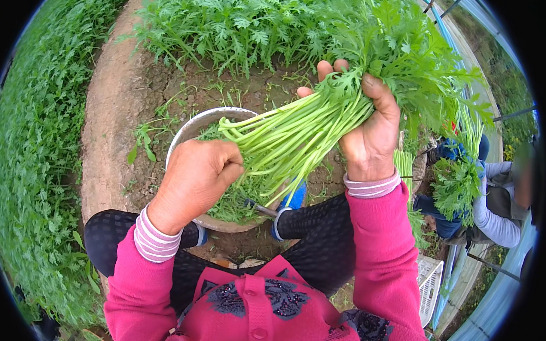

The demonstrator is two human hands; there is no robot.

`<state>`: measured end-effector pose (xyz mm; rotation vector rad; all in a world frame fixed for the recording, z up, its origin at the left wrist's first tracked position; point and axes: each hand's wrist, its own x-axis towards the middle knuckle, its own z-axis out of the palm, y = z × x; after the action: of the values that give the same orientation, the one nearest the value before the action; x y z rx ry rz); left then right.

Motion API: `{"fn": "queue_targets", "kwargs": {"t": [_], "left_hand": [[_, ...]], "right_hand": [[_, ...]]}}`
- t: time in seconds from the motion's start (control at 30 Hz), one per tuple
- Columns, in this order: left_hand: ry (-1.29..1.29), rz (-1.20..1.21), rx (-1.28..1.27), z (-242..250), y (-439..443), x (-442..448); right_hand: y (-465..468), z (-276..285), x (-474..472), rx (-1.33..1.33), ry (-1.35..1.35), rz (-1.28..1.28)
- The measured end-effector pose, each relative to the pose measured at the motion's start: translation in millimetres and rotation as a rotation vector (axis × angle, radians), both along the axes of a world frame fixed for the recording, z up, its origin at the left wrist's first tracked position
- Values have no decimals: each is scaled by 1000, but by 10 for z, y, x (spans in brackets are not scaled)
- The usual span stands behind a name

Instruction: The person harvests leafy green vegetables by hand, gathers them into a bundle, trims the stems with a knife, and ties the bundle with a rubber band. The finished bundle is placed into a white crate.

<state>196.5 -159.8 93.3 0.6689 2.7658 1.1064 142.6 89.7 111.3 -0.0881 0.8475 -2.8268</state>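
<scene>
My right hand (369, 124), palm up, is wrapped around a thick bunch of leafy greens with lobed leaves, like garland chrysanthemum (301, 131). Its pale green stems slant down to the left, and the leaves fan out at the upper right. My left hand (196, 181) is curled into a fist beside the lower stem ends, back of the hand towards me. Whether its hidden fingertips pinch anything cannot be made out. Under the stems, between my legs, stands a round tub (180, 138) with a worn white rim, holding green leaf scraps (238, 201).
Growing greens (242, 25) stand ahead, with another bed (34, 162) past a soil ridge (105, 119) at left. A rod-like tool (260, 208) lies by the tub. At right are cut greens (404, 164), a white plastic crate (429, 284) and a blue-gloved co-worker (497, 219) holding greens.
</scene>
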Motion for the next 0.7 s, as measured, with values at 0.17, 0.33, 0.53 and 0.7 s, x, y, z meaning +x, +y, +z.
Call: {"fn": "queue_targets", "kwargs": {"t": [0.17,0.33,0.53,0.7], "left_hand": [[-4,-38,-136,254,-141,60],[242,14,231,228,220,108],[258,164,212,134,434,49],[231,245,254,126,372,-2]], "right_hand": [[92,25,-51,-12,28,-187],[-111,-41,-58,40,13,-56],[-357,-82,6,96,52,37],[-310,-81,21,81,38,165]]}}
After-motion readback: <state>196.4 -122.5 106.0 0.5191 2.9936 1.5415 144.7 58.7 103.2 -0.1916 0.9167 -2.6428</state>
